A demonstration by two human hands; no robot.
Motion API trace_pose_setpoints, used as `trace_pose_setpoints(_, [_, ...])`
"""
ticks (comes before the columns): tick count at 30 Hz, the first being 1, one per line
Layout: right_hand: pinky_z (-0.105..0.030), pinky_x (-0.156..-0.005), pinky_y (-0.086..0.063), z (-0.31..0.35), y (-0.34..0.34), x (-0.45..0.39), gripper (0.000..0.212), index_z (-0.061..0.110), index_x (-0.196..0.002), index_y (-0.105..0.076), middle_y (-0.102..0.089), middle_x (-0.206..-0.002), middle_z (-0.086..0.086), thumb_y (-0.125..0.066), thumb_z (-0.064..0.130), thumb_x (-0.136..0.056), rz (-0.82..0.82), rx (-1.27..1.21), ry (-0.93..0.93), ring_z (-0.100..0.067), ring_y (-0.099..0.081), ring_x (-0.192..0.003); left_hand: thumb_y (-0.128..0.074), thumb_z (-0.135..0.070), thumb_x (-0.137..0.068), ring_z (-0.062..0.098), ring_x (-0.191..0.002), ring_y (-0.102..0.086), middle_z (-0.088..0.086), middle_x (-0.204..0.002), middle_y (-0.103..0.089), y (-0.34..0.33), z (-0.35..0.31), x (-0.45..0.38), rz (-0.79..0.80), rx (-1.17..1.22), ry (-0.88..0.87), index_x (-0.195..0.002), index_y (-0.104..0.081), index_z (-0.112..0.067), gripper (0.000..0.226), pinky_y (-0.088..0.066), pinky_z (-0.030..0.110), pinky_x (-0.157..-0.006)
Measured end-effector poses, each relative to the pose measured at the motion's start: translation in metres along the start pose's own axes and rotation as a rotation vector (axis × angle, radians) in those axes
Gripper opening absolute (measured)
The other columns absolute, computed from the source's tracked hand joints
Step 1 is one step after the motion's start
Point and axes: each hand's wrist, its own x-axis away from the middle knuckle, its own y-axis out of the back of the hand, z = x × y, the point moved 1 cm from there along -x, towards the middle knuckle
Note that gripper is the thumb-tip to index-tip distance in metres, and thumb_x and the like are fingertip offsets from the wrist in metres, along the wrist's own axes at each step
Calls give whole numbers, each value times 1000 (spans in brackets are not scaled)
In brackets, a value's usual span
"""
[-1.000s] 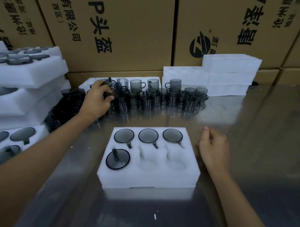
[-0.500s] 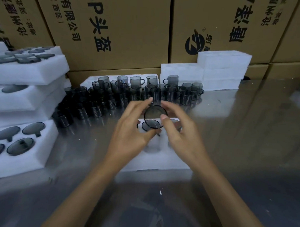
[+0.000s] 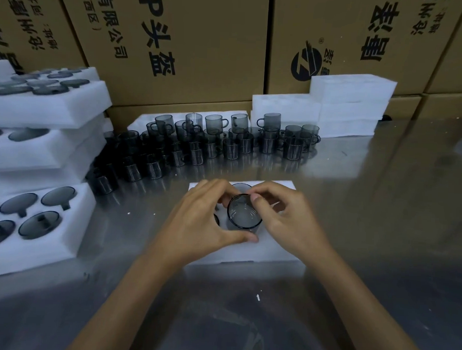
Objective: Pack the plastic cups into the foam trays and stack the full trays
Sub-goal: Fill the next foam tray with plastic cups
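Observation:
A white foam tray (image 3: 248, 250) lies on the steel table in front of me. Both hands meet over its middle front pocket and hold one smoky grey plastic cup (image 3: 244, 212), mouth up, partly sunk into the pocket. My left hand (image 3: 202, 221) curls round the cup's left side, thumb along the front. My right hand (image 3: 283, 216) pinches its rim from the right. The hands hide most of the tray's other pockets; one seated cup (image 3: 241, 187) shows behind. Several loose cups (image 3: 212, 145) stand in rows further back.
Filled foam trays are stacked at the left (image 3: 43, 108), with another filled tray (image 3: 37, 220) on the table below them. Blank foam trays (image 3: 350, 100) are piled at the back right. Cardboard boxes (image 3: 203, 43) wall the back. Bare steel table (image 3: 380, 206) extends right.
My left hand brought a cup from the loose rows to the tray, my right hand joined it, and the cup has gone down from above the tray into the middle front pocket.

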Motion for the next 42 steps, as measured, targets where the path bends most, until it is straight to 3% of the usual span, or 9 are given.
trace_pose_setpoints(7, [-24,-66,-42,-11,-4,0,16,30,-81,-68,-67,-78,13,-60,21,-90,34,55,-41,-8,-61,-77,-74,-75,-56,-6,-100,-51,-29,-98,-56,4,2,2,79,141,128,-95,-63,-39,54,-36,3,-77])
trace_pose_setpoints(10, [-19,-72,-39,-11,-3,-1,20,36,-80,-68,-67,-85,11,-62,19,-90,35,75,-39,-5,-58,-87,-71,-50,-82,4,-99,-54,-18,-91,-62,6,3,2,37,209,124,-95,-70,-38,18,-36,8,-80])
trace_pose_setpoints(12, [-16,-79,-38,-9,1,-2,25,37,-84,-70,-69,-91,10,-63,15,-91,57,115,-32,1,-52,-97,-70,-29,-90,6,-102,-50,-15,-95,-60,6,4,1,32,208,122,-100,-73,-31,10,-33,12,-87])
trace_pose_setpoints(16, [-35,-106,-32,-7,10,-4,19,28,-95,-76,-68,-105,15,-63,13,-93,100,261,11,-9,-46,-115,-67,-27,-91,4,-122,-39,-18,-121,-54,6,4,1,72,216,185,-105,-73,-33,16,-28,35,-111])
trace_pose_setpoints(18, [-42,-108,-30,-6,10,-5,20,34,-96,-74,-66,-110,19,-63,18,-93,106,304,14,-11,-46,-119,-67,-30,-91,2,-132,-31,-21,-133,-48,6,4,1,95,200,227,-107,-70,-38,18,-23,47,-115])
trace_pose_setpoints(21, [-34,-105,-23,-6,8,-3,21,45,-99,-68,-62,-116,24,-61,26,-94,116,308,-9,-7,-42,-124,-66,-34,-90,1,-140,-20,-23,-145,-35,7,4,0,136,202,286,-117,-58,-49,32,-16,51,-118])
trace_pose_setpoints(28, [-24,-87,-15,-15,4,-1,39,43,-127,-54,-50,-130,25,-62,37,-89,92,545,-55,-1,-31,-126,-72,-40,-85,4,-150,6,-19,-163,-1,0,17,3,233,182,438,-148,-25,-47,79,-8,47,-123])
trace_pose_setpoints(31, [-24,-87,-15,-16,4,-1,41,42,-129,-53,-49,-130,25,-63,38,-89,79,536,-64,-2,-31,-126,-74,-37,-83,3,-149,7,-19,-163,0,-2,20,2,209,225,434,-149,-26,-47,82,-10,37,-121])
trace_pose_setpoints(42, [-27,-86,-16,-20,0,1,33,40,-120,-59,-53,-129,23,-63,44,-87,-3,597,-62,-5,-36,-123,-79,-30,-81,5,-149,-2,-14,-162,-10,-8,20,3,83,274,431,-142,-36,-48,76,-13,28,-114])
